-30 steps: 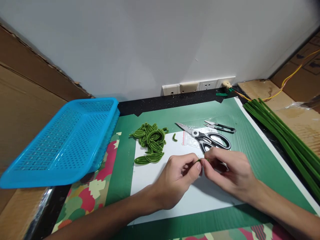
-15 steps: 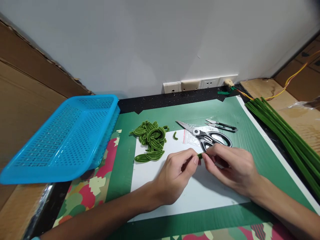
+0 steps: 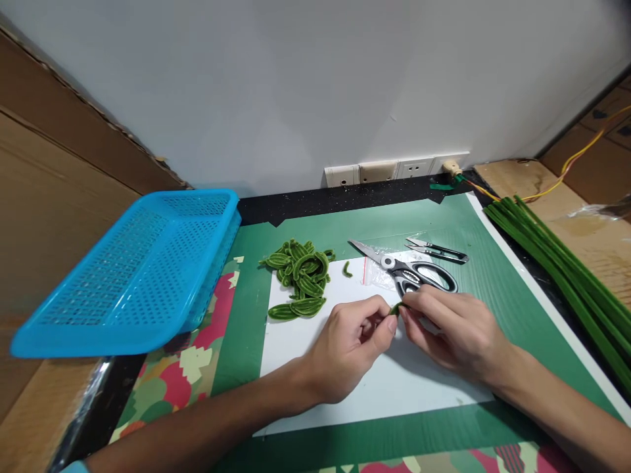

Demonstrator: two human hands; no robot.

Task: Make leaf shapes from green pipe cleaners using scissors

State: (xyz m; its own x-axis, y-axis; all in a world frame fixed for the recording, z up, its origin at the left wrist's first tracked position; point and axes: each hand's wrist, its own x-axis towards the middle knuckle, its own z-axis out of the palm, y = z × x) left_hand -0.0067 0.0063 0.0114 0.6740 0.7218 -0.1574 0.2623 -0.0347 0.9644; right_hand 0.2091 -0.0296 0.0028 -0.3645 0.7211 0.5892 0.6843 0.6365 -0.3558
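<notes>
Between my fingertips, above the white sheet [image 3: 315,368], is a small piece of green pipe cleaner [image 3: 395,309], mostly hidden by the fingers. My left hand [image 3: 352,341] pinches its left end, thumb against forefinger. My right hand [image 3: 456,332] is closed on the other end, fingertips almost touching the left ones. To the left lies a pile of green pipe-cleaner leaf shapes [image 3: 300,266], with a few leaves [image 3: 297,308] at its near side. A short bent green scrap [image 3: 347,269] lies apart from the pile. Scissors [image 3: 407,266] with black and grey handles rest just beyond my right hand.
A blue perforated basket [image 3: 123,263] stands at the left. Thread snips [image 3: 438,251] lie behind the scissors, near a clear plastic bag [image 3: 377,270]. Long green pipe cleaners [image 3: 557,276] lie along the right edge. Sockets with a plug [image 3: 451,167] are on the wall behind.
My fingertips have shifted slightly, and the green piece between them now tilts up to the right. The view has moved a little; other things stay in place.
</notes>
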